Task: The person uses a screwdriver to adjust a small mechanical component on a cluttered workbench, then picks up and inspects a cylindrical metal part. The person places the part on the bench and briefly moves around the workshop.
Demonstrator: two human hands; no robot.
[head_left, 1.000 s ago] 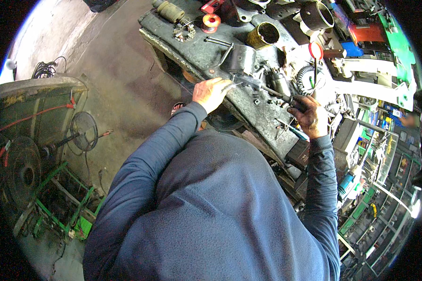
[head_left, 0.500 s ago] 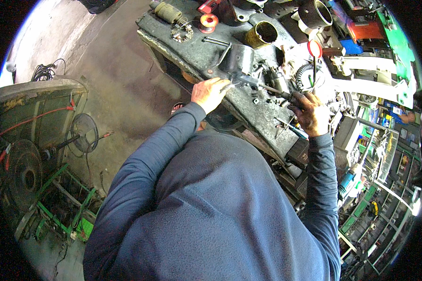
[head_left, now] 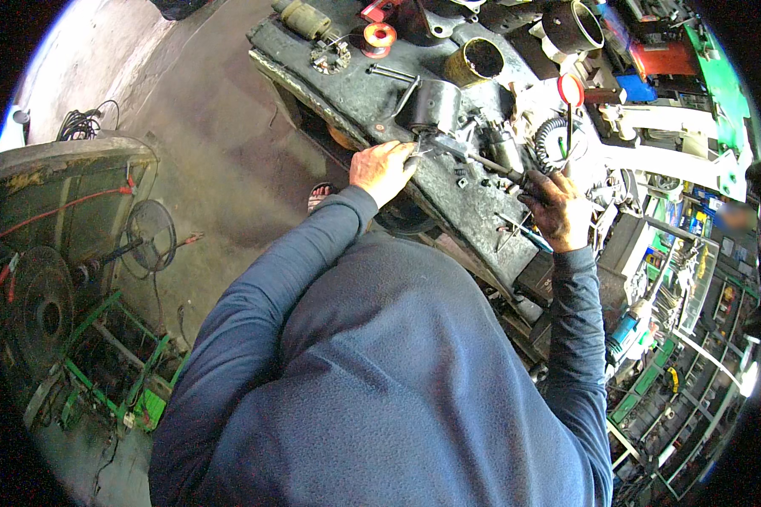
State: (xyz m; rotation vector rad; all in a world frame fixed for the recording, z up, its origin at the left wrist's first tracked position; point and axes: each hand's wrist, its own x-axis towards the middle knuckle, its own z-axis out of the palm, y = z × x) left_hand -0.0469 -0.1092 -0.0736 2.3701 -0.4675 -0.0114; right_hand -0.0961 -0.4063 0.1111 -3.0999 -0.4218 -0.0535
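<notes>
A right hand [head_left: 558, 213] wraps the dark handle of a long-shafted tool [head_left: 489, 164], its metal head just right of the left hand [head_left: 382, 171] (whether those fingertips pinch anything is too small to tell) at the workbench's [head_left: 486, 221] edge. Just past the head sits a black cylinder [head_left: 436, 105]; left of both hands, concrete floor [head_left: 237, 160] stretches wide.

Light falls unevenly: the wall [head_left: 84, 68] at upper left and a pale strip [head_left: 664, 159] at right glare almost white, while the lower left lies in shadow. The left fingers [head_left: 391, 155] are brightly lit. Small bench [head_left: 503, 253] details look soft; grainy black corners surround the bowed fisheye circle.
</notes>
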